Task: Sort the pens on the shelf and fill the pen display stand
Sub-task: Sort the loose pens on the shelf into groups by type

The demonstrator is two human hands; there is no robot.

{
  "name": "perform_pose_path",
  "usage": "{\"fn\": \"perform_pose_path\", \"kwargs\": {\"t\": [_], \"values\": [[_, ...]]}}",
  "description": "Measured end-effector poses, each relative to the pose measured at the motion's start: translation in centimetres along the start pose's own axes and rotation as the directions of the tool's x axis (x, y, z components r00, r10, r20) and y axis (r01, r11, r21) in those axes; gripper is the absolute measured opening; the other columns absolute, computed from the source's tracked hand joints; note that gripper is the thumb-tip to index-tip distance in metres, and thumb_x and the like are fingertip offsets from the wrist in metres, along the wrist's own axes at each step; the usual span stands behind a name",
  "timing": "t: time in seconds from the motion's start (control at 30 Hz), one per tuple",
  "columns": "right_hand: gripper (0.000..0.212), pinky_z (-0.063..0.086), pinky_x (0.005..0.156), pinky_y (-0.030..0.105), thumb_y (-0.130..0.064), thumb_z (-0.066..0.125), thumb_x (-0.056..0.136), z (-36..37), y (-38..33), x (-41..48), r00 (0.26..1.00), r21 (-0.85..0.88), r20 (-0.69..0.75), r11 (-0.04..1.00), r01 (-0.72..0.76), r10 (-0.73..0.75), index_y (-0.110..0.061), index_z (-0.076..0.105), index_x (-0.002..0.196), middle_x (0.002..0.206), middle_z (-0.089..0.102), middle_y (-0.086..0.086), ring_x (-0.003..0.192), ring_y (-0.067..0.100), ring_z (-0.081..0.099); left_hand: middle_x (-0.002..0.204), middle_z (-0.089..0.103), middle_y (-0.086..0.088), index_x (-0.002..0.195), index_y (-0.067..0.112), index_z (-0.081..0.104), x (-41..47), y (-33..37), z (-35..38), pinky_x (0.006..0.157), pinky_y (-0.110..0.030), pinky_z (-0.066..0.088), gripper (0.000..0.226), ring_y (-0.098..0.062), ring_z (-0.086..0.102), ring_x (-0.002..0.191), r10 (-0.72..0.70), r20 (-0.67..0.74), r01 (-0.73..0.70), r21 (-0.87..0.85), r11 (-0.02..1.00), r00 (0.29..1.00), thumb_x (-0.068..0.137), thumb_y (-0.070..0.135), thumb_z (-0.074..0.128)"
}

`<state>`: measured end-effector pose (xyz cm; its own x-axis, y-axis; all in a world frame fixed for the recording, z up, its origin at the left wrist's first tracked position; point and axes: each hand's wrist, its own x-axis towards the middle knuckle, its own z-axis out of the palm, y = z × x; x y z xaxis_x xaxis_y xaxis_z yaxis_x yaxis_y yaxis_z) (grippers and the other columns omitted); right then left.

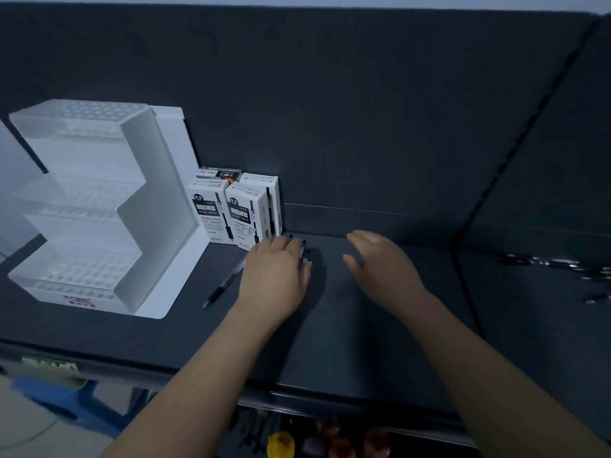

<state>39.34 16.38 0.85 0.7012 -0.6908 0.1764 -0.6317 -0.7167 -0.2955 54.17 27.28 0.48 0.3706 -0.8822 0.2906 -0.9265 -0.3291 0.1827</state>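
A white tiered pen display stand (99,206) stands at the left of the dark shelf (347,325), its hole rows empty. My left hand (276,272) lies palm down over several black pens (304,251), whose tips stick out past its fingers. One black pen (221,287) pokes out from under its left side toward the stand. My right hand (380,262) hovers to the right, fingers loosely extended, holding nothing.
White pen boxes (236,213) stand against the back wall between the stand and my left hand. More pens (562,264) lie scattered on the neighbouring shelf section at the far right. Below the shelf edge sit a blue stool (66,404) and coloured items.
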Motion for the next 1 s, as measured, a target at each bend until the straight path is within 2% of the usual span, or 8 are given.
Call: {"fn": "perform_pose_path", "kwargs": {"t": [0.1,0.2,0.3,0.47,0.63,0.87,1.0], "values": [[0.035,0.039,0.102,0.035,-0.029,0.047,0.098,-2.0,1.3,-2.7,0.996,-0.041,-0.022,0.996,-0.084,0.083,-0.005,0.056,0.121,0.126,0.058,0.010,0.118,0.025,0.051,0.114,0.061,-0.005,0.109,0.014,0.059,-0.2,2.9,-0.2,0.091,-0.037,0.037,0.033,-0.028,0.053,0.105,0.077,0.003,-0.077,0.016,0.997,0.997,0.090,0.039,0.048],[0.046,0.027,0.110,0.027,-0.034,0.043,0.100,-3.7,3.1,-5.7,0.988,-0.051,-0.047,0.988,-0.146,0.144,-0.009,0.045,0.139,0.142,0.048,0.006,0.131,0.020,0.042,0.113,0.064,-0.007,0.111,0.012,0.061,-0.8,6.3,-0.5,0.091,-0.037,0.040,0.035,-0.030,0.056,0.104,0.141,-0.003,-0.141,-0.008,0.990,0.990,0.088,0.038,0.054],[0.052,0.021,0.114,0.025,-0.036,0.045,0.099,-4.9,5.8,-8.8,0.975,-0.034,-0.070,0.976,-0.213,0.210,-0.011,0.039,0.145,0.150,0.041,0.005,0.138,0.019,0.035,0.116,0.064,-0.008,0.116,0.010,0.062,-1.3,9.9,-0.4,0.094,-0.039,0.040,0.039,-0.031,0.056,0.105,0.194,-0.001,-0.194,-0.055,0.980,0.981,0.088,0.036,0.058],[0.049,0.026,0.113,0.027,-0.035,0.046,0.099,-7.4,11.2,-13.8,0.955,-0.045,-0.088,0.957,-0.286,0.282,-0.009,0.044,0.141,0.145,0.046,0.006,0.134,0.020,0.040,0.128,0.058,-0.005,0.130,0.011,0.055,-2.1,17.3,0.6,0.103,-0.035,0.034,0.046,-0.026,0.051,0.117,0.264,-0.008,-0.263,-0.135,0.955,0.964,0.093,0.038,0.052],[0.052,0.020,0.113,0.022,-0.037,0.042,0.100,-10.1,17.9,-18.5,0.945,-0.081,-0.081,0.943,-0.324,0.317,-0.012,0.039,0.145,0.149,0.041,0.002,0.137,0.017,0.036,0.128,0.059,-0.006,0.129,0.009,0.056,-3.0,25.6,2.2,0.103,-0.034,0.035,0.045,-0.026,0.052,0.117,0.283,0.010,-0.276,-0.197,0.941,0.959,0.093,0.036,0.054],[0.050,0.027,0.112,0.024,-0.035,0.045,0.099,-13.2,28.0,-24.7,0.919,-0.103,-0.085,0.914,-0.393,0.385,-0.011,0.043,0.143,0.145,0.047,0.003,0.135,0.017,0.040,0.135,0.053,-0.001,0.137,0.014,0.048,-3.8,36.7,5.7,0.106,-0.032,0.030,0.049,-0.021,0.045,0.123,0.316,0.086,-0.288,-0.244,0.926,0.945,0.095,0.041,0.047],[0.049,0.030,0.110,0.025,-0.036,0.044,0.100,-14.3,32.3,-27.3,0.881,-0.082,-0.091,0.878,-0.471,0.464,-0.014,0.043,0.144,0.147,0.045,-0.001,0.135,0.015,0.039,0.132,0.054,0.002,0.133,0.017,0.051,-3.5,40.9,7.5,0.104,-0.031,0.031,0.045,-0.019,0.046,0.120,0.373,0.136,-0.331,-0.259,0.908,0.918,0.096,0.041,0.045]]}}
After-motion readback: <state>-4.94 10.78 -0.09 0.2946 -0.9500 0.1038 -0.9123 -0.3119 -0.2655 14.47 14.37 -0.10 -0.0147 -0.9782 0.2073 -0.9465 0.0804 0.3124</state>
